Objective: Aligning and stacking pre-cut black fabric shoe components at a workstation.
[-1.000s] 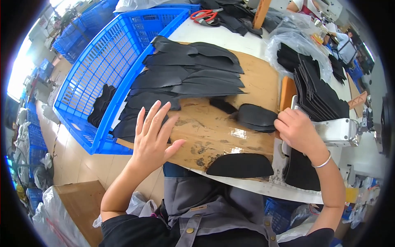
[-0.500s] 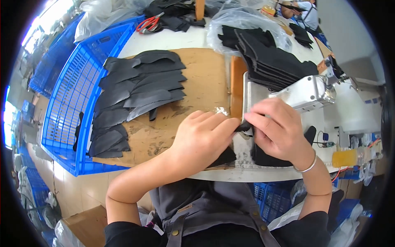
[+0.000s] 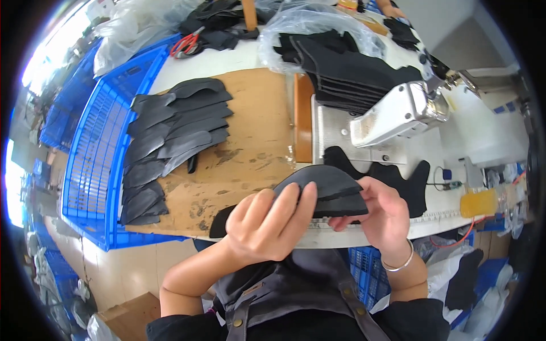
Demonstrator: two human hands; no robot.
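Observation:
A curved, half-moon piece of black leather-like material [image 3: 328,181] is raised over the front edge of the table, with a seam or fold running along it. My left hand [image 3: 263,223] is closed on its left part, fingers bent over the face. At its right end, my right hand [image 3: 388,219] grips the edge between thumb and fingers. Beyond my right hand, a flat black cut piece with a wavy outline [image 3: 398,177] lies on the table. Another black piece [image 3: 220,221] shows partly beside my left hand.
Overlapping black pieces [image 3: 190,120] lie on cardboard [image 3: 256,108], next to a blue crate [image 3: 94,165]. A silver sewing machine arm [image 3: 387,116] stands at right, before a stack of black pieces [image 3: 364,68]. Red-handled scissors [image 3: 185,44] lie far left; a yellow bottle [image 3: 478,203] is at right.
Both hands have moved from beside the machine arm toward me, bringing the black piece with them. It is now spread between the hands, where before it was mostly hidden.

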